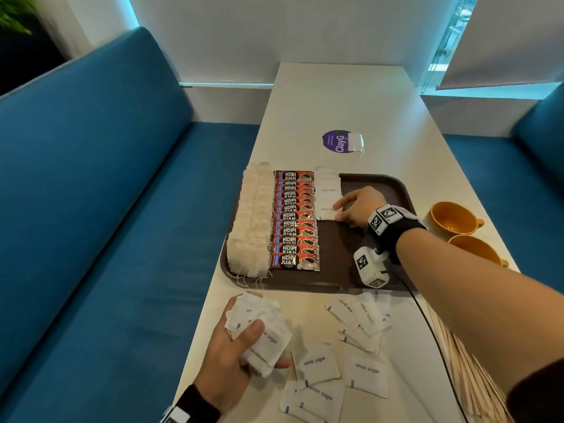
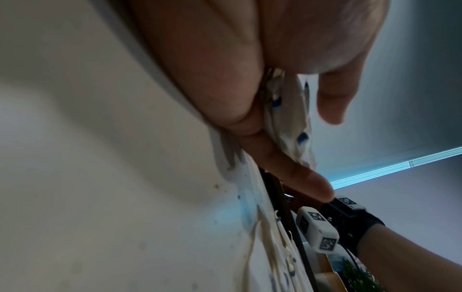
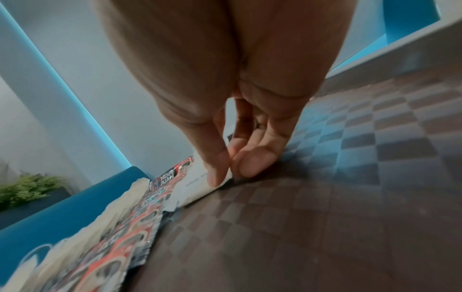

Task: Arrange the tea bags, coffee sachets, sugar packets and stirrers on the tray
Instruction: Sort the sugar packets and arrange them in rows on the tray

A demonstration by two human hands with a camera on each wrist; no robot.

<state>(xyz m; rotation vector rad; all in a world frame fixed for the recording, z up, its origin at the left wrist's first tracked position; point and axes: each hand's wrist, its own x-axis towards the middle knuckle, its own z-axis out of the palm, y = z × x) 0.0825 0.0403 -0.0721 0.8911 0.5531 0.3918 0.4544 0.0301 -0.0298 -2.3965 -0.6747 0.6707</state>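
Note:
A brown tray (image 1: 363, 245) holds a column of tea bags (image 1: 253, 221) at its left, a column of red coffee sachets (image 1: 294, 221) beside it, and a short column of white sugar packets (image 1: 327, 190). My right hand (image 1: 343, 212) pinches the right edge of the nearest sugar packet (image 1: 325, 212) in that column. In the right wrist view the thumb and fingers (image 3: 225, 170) close on that packet's (image 3: 197, 187) edge. My left hand (image 1: 244, 337) grips a bundle of sugar packets (image 1: 262, 325) above the table's near edge; the left wrist view shows the bundle (image 2: 290, 122).
Several loose sugar packets (image 1: 345, 364) lie on the table in front of the tray. Wooden stirrers (image 1: 470, 380) lie at the near right. Two orange cups (image 1: 451, 216) stand right of the tray. One tea bag (image 1: 355, 145) lies beyond it. Blue benches (image 1: 106, 209) flank the table.

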